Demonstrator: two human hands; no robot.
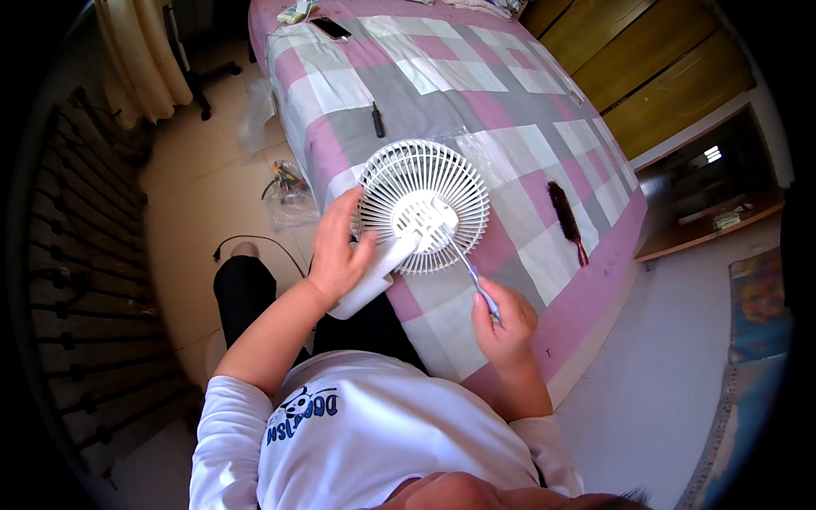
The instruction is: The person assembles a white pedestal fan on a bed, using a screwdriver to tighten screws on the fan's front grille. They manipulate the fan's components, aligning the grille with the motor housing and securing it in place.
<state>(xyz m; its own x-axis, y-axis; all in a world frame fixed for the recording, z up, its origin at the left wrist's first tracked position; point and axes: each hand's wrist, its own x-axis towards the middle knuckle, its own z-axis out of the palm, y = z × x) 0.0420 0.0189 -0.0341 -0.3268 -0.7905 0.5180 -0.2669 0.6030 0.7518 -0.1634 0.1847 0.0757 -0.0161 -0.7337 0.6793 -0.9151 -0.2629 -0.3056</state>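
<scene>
A white electric fan (425, 204) with a round slatted grille lies tilted on the edge of the bed, its white stand (367, 285) reaching down toward my lap. My left hand (338, 253) is at the left rim of the grille, fingers and thumb apart, the fingertips seeming to touch the rim. In my right hand (503, 321), closed around its lower end, is a slim blue-and-white toothbrush (478, 282). Its far end meets the central hub of the fan; the bristles are too small to make out there.
On the checked bedspread (518, 212) lie a dark screwdriver (378, 121), a dark bristle brush (564, 217) and a phone (330, 28). A plastic bag (289, 191) with small parts is on the floor at left, near a black cable (263, 238). Black railings (93, 289) line the left side.
</scene>
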